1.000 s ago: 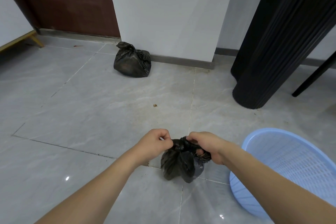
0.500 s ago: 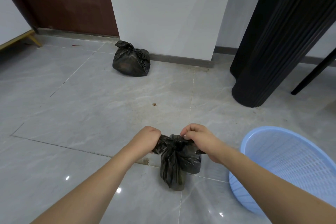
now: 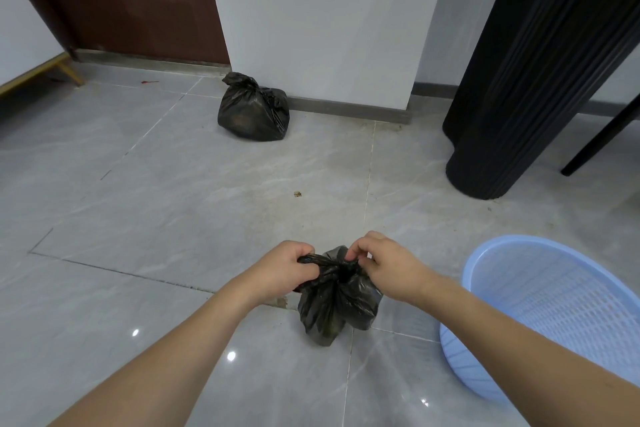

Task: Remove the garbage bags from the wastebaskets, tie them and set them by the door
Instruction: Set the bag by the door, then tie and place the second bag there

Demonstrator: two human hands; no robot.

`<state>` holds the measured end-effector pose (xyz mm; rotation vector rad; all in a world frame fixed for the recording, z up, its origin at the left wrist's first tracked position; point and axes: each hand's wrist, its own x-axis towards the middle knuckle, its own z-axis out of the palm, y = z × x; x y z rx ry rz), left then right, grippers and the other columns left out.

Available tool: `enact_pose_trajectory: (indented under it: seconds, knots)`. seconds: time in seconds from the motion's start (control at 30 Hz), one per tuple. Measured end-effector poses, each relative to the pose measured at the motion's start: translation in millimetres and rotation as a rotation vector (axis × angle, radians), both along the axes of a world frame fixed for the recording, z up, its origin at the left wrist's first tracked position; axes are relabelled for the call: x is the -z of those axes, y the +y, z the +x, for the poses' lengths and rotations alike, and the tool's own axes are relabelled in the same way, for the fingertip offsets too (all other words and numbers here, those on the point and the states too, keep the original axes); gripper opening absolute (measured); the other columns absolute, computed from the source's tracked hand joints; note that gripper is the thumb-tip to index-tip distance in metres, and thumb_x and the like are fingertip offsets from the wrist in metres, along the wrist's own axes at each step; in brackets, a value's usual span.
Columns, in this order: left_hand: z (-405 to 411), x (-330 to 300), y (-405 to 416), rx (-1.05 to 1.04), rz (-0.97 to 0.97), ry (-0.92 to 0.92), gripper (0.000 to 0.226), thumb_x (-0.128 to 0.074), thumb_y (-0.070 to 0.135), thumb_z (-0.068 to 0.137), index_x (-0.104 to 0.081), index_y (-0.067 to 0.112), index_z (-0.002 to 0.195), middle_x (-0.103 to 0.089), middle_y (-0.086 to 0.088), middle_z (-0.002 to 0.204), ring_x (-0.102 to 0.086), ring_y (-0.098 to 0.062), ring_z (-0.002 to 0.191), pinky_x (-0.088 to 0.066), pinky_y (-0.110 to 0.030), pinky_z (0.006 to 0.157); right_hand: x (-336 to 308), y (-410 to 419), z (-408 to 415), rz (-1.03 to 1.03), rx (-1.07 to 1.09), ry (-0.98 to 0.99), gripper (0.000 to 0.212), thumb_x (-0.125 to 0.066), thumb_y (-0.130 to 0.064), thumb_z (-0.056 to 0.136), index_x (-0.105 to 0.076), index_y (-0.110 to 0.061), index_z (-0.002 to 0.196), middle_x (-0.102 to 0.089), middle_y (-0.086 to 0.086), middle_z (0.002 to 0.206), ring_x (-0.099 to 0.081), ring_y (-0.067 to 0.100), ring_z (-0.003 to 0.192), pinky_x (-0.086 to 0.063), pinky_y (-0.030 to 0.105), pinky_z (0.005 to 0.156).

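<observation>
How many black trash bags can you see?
2. One tied black plastic garbage bag sits on the floor against the white wall, near the brown door. The other black plastic bag is held at its neck by the left hand and right hand.

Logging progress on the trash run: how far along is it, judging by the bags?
Done: one tied black bag sits by the wall beside the brown door. In hand: the left hand and right hand pull the knot on a second bag, beside the blue wastebasket. Left: finishing the knot and carrying it over.
</observation>
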<state>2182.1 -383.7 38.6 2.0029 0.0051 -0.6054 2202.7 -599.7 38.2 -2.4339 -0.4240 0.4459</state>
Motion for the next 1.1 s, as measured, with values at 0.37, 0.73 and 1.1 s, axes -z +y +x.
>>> enact_pose_trajectory:
  seconds: [0.37, 0.73, 1.1]
  knots:
    - [-11, 27, 24, 0.094, 0.409, -0.019, 0.02, -0.054, 0.017, 0.084, -0.053, 0.017, 0.064, -0.054, 0.005, 0.056, -0.05, -0.011, 0.049, -0.038, -0.023, 0.05, 14, -13, -7, -0.312, 0.023, 0.054, 0.033, -0.043, -0.006, 0.09, -0.061, -0.023, 0.112, -0.046, -0.002, 0.118, -0.059, 0.023, 0.099, -0.049, 0.032, 0.084]
    - [-12, 24, 20, 0.037, 0.204, 0.125, 0.056, -0.066, 0.057, 0.069, -0.045, 0.04, 0.119, -0.059, 0.004, 0.114, -0.059, -0.014, 0.105, -0.052, -0.037, 0.092, 13, -10, -3, -0.201, 0.139, 0.241, 0.021, -0.037, -0.014, 0.094, -0.056, -0.019, 0.087, -0.051, 0.007, 0.107, -0.051, 0.024, 0.103, -0.037, 0.028, 0.087]
    - [0, 53, -25, 0.192, 0.756, -0.124, 0.057, -0.044, 0.06, 0.086, -0.046, 0.027, 0.133, -0.039, 0.001, 0.135, -0.037, -0.025, 0.126, -0.032, -0.041, 0.104, 6, 17, 1, 0.179, 0.351, 0.4, 0.023, -0.043, -0.026, 0.095, -0.055, -0.014, 0.08, -0.052, 0.003, 0.078, -0.046, 0.016, 0.069, -0.035, 0.029, 0.062]
